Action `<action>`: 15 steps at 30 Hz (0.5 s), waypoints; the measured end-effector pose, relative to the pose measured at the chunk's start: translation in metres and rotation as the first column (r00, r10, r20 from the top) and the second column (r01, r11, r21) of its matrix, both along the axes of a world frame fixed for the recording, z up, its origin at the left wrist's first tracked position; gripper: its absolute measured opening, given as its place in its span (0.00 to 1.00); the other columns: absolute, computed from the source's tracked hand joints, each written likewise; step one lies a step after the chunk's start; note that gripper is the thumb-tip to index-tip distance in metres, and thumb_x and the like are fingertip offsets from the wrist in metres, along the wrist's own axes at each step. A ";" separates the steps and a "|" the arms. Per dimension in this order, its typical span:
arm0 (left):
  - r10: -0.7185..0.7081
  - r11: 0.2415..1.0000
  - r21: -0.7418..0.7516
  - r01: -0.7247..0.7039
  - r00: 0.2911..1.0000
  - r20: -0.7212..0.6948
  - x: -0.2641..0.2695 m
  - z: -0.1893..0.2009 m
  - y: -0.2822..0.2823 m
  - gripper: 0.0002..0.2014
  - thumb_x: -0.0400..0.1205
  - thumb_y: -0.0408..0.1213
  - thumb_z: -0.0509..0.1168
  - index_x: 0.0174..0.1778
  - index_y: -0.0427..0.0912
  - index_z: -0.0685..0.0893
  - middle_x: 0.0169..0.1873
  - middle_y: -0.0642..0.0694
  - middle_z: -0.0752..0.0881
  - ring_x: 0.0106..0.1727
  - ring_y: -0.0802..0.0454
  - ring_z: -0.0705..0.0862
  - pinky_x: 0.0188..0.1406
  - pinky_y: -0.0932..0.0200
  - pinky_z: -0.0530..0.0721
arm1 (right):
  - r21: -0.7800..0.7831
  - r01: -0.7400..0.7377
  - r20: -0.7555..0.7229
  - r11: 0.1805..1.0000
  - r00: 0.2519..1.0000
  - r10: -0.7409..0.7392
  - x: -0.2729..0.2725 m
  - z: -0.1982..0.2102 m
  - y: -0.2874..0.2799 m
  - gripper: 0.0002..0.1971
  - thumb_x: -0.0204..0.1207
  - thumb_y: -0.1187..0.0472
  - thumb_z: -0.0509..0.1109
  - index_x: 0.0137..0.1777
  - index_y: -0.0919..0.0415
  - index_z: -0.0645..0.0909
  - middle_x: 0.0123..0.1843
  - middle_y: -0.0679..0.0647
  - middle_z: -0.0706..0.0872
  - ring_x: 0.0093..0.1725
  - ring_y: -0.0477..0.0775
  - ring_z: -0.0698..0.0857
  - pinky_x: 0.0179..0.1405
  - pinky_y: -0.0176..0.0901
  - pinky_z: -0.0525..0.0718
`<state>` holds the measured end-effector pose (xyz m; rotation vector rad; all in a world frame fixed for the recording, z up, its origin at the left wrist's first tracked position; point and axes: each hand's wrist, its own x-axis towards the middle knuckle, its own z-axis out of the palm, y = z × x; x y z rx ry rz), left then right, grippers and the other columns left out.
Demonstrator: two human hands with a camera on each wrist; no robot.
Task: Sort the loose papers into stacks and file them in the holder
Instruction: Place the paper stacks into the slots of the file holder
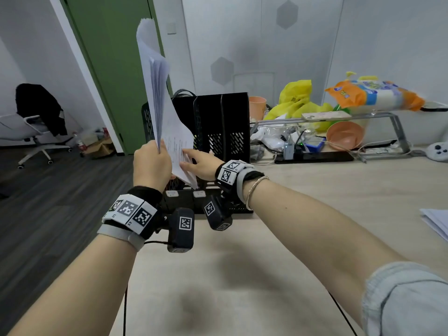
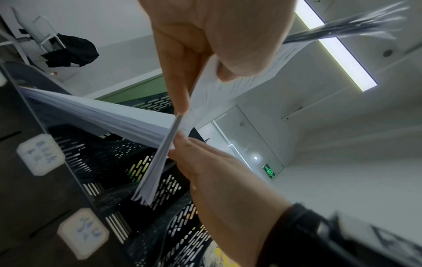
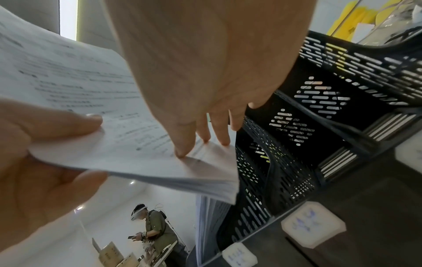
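Observation:
My left hand (image 1: 151, 163) grips a stack of printed papers (image 1: 160, 98) by its lower edge and holds it upright, the top sheets curling over. My right hand (image 1: 198, 163) lays straight fingers on the stack's lower right corner. The stack hangs just over the left end of the black mesh file holder (image 1: 223, 127), which stands on the table (image 1: 315, 214). In the left wrist view the left hand (image 2: 205, 45) pinches the stack (image 2: 160, 166) above the holder (image 2: 102, 162). A filed stack (image 2: 91, 112) stands in one slot. The right wrist view shows right fingers (image 3: 182, 144) on the sheet (image 3: 91, 108).
Another paper pile (image 1: 436, 221) lies at the table's right edge. Behind the holder are a yellow bag (image 1: 298, 98), an orange bowl (image 1: 344, 134), a snack bag (image 1: 373, 93) and cables. An office chair (image 1: 36, 132) stands at the left. A person (image 3: 155, 231) stands far off.

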<state>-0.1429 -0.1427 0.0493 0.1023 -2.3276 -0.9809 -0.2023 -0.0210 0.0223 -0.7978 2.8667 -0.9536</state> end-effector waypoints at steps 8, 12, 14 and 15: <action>0.053 0.983 -0.177 -0.042 0.997 0.057 -0.040 -0.005 -0.002 0.17 0.88 0.38 0.51 0.46 0.27 0.77 0.43 0.28 0.82 0.39 0.39 0.74 0.38 0.51 0.70 | -0.035 -0.038 0.034 0.999 0.999 0.039 -0.041 -0.011 -0.012 0.23 0.82 0.50 0.59 0.76 0.54 0.66 0.72 0.54 0.78 0.74 0.56 0.72 0.79 0.68 0.43; 0.032 0.967 -0.257 -0.002 0.993 0.112 -0.057 -0.017 -0.003 0.14 0.86 0.36 0.54 0.48 0.26 0.77 0.47 0.24 0.82 0.48 0.28 0.80 0.42 0.44 0.75 | -0.031 -0.050 0.053 0.998 0.997 0.052 -0.047 -0.019 -0.011 0.25 0.78 0.46 0.64 0.74 0.50 0.67 0.72 0.50 0.79 0.76 0.52 0.71 0.77 0.67 0.37; 0.034 0.951 -0.309 0.013 0.988 0.148 -0.066 -0.026 -0.003 0.13 0.86 0.36 0.55 0.51 0.28 0.77 0.49 0.25 0.82 0.50 0.28 0.80 0.42 0.46 0.74 | -0.013 -0.052 0.075 0.999 0.996 0.053 -0.047 -0.022 -0.009 0.28 0.78 0.48 0.65 0.77 0.49 0.64 0.73 0.49 0.77 0.77 0.52 0.69 0.78 0.66 0.37; 0.037 0.946 -0.323 0.018 0.985 0.166 -0.069 -0.030 -0.003 0.13 0.85 0.35 0.54 0.52 0.28 0.77 0.49 0.26 0.83 0.51 0.28 0.80 0.42 0.47 0.73 | -0.001 -0.046 0.087 0.999 0.995 0.046 -0.047 -0.023 -0.007 0.30 0.78 0.50 0.66 0.79 0.51 0.63 0.76 0.51 0.74 0.79 0.54 0.66 0.79 0.64 0.40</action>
